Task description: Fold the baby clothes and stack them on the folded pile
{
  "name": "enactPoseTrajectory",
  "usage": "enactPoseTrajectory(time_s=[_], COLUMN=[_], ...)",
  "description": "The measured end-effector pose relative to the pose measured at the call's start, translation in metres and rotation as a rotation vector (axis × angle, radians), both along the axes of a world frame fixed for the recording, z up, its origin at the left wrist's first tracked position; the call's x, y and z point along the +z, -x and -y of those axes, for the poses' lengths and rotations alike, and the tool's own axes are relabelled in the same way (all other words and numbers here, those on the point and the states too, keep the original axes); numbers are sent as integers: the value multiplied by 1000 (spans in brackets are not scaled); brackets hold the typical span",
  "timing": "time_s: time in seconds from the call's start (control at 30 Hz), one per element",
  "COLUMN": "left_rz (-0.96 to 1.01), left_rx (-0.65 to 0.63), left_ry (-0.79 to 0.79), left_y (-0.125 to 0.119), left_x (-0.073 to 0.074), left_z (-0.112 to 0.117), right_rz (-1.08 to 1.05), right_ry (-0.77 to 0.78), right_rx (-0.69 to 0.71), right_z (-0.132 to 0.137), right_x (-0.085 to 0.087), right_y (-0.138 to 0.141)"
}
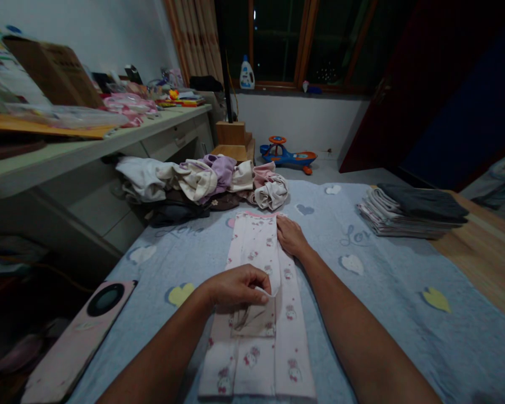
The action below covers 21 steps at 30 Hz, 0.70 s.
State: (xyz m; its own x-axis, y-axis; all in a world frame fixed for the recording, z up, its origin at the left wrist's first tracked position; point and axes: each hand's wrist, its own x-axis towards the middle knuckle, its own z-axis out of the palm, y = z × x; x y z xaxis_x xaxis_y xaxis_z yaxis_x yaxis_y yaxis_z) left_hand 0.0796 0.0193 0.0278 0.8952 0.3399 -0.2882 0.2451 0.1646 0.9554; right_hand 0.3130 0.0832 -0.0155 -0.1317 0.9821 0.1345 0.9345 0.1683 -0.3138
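A pale pink garment with small cartoon prints point(256, 336) lies lengthwise on the light blue blanket point(362, 292) in front of me. My left hand point(235, 287) is closed, pinching a folded edge of the garment near its middle and lifting it slightly. At the garment's far end my right hand point(291, 235) rests on the cloth with its fingers bent down against the fabric, pressing it flat.
A heap of unfolded clothes point(202, 182) lies beyond the garment. At the right stands a stack of folded clothes point(408, 213). A pink phone point(82, 331) lies at the blanket's left edge. A cluttered desk point(88, 140) runs along the left; a toy ride-on car point(288, 154) sits on the floor.
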Motion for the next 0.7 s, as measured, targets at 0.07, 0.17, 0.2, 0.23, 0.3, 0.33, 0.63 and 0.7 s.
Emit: enactPoseTrajectory(time_s=[0.07,0.17,0.2,0.23,0.3,0.33,0.63,0.7], left_rz=[-8,-22,-25,-25,-12,-3,12,12], left_rx=[-10,-15,-18,-19,-5,11,27,15], left_ry=[-11,-29,-34,-39,-46,-47,43,38], left_y=[0,-1,-1,-1,-2,-2,-2,-2], left_x=[-3,-7,-7,-7,-7,-6,-5,-5], left_z=[0,-1,-1,-1,0,0,2,1], right_rz=[39,48,28,-4,-83,-125,-399,-393], right_ry=[13,-3,-27,-61,-152,-199,-124,-31], right_rx=[-15,-38,-47,-60,-95,-116,-137,-107], right_z=[1,1,1,1,2,3,22,30], right_x=[0,0,0,0,1,2,20,27], right_y=[1,0,-1,-3,-6,-8,-5,0])
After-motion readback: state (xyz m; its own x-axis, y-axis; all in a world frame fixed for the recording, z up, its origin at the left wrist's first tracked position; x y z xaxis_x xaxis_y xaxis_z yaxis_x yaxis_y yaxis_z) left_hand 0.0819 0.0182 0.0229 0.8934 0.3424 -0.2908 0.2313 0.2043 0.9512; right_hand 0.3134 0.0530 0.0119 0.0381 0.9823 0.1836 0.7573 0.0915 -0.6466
